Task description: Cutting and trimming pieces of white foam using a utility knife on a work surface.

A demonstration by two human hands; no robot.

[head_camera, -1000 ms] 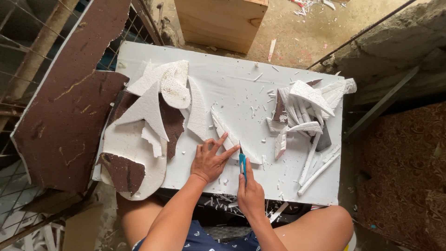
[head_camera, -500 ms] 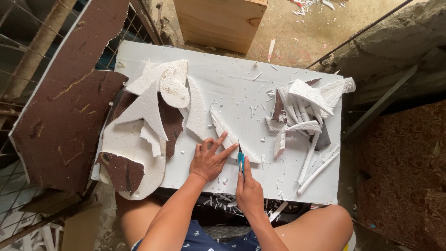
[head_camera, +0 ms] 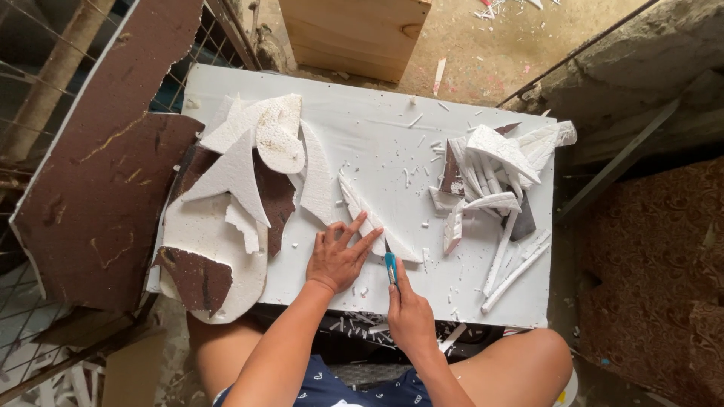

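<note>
Head view looks straight down on a white tabletop (head_camera: 377,136) covered in foam offcuts. The left hand (head_camera: 339,256) is spread flat, fingers fanned, pressing down on the near end of a long narrow foam strip (head_camera: 369,222) that runs diagonally from the middle of the tabletop toward the near edge. Looks like that's there to pin the strip so it doesn't skid. The right hand (head_camera: 407,313) is clenched around a small blue-handled craft knife (head_camera: 391,265), blade tip right at the strip's edge, just beside the left fingertips, so the cut line sits close to where the foam is held firm.

Off to the left there's a heap of bigger white and brown-faced foam pieces (head_camera: 234,181), some hanging over the tabletop's near-left corner. On the right, a pile of thin trimmed slivers and sticks (head_camera: 498,188), kept well apart from the cutting spot. A big brown board (head_camera: 98,158) leans at the far left, and a wooden box (head_camera: 354,34) sits on the ground beyond the far edge.
</note>
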